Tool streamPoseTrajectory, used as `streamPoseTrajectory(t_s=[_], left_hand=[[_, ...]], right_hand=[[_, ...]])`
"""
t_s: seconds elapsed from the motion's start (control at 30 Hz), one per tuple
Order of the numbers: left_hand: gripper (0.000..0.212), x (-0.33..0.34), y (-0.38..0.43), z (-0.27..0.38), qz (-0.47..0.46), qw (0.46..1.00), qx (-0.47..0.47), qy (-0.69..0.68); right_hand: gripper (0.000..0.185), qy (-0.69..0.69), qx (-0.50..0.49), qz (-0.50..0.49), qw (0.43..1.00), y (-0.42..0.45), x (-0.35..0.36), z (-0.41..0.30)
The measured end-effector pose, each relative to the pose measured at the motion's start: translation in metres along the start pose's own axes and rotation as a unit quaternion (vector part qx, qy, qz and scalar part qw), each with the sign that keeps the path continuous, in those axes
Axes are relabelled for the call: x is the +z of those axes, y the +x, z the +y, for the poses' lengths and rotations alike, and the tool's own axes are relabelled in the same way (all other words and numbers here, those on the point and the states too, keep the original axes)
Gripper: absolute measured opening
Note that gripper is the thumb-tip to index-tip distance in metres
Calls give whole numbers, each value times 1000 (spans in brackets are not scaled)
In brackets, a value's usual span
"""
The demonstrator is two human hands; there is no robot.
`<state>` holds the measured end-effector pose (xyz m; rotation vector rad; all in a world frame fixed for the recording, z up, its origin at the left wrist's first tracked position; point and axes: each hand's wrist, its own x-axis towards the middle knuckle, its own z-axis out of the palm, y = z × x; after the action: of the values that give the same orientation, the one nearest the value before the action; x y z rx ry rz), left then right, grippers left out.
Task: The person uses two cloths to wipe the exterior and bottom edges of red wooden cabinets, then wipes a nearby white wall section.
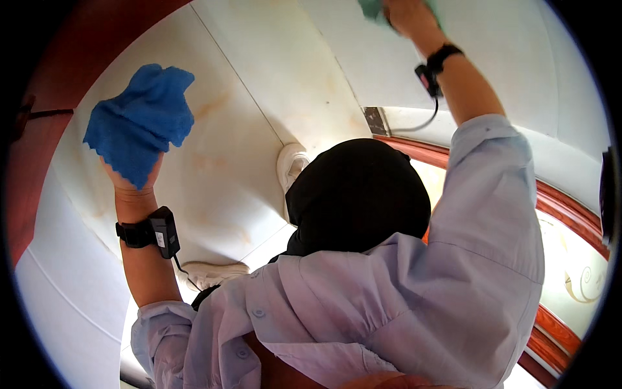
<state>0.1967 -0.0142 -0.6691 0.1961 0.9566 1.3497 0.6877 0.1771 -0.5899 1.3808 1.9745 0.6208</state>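
My left hand (115, 176) holds a blue cloth (146, 109) with a scalloped edge at the left of the view. The cloth drapes over the hand and hides my fingers. At the top, my right hand (410, 17) is raised with a green cloth (373, 9) in it, in front of a white wall (505, 63). The fingertips and part of that cloth are cut off by the picture's edge. Whether the green cloth touches the wall, I cannot tell.
A red-brown wooden door or frame (53, 73) stands at the far left. Below lies a pale tiled floor (233, 121) with brownish smears, where my white shoes (291, 163) stand. Right of me runs reddish wooden trim (568, 206) around a patterned pale panel (559, 253).
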Motion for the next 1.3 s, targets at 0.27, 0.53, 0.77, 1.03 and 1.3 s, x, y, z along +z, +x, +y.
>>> streamPoseTrajectory(t_s=[0.27,0.53,0.77,1.03,1.3], left_hand=[[53,-58,19,-8,-275,955,-12,-115],[71,-16,9,-8,-183,975,-13,-122],[48,20,5,-13,-303,941,26,-148],[36,75,-25,4,-416,902,-34,-111],[30,47,-30,111,-186,932,-102,294]], right_hand=[[36,155,-100,42,982,-114,68,-40],[28,708,143,25,691,-159,-2,-11],[51,933,-95,19,347,-144,-198,-51],[60,882,-113,1,457,-158,-238,-157],[58,851,-219,-26,477,-117,-233,-140]])
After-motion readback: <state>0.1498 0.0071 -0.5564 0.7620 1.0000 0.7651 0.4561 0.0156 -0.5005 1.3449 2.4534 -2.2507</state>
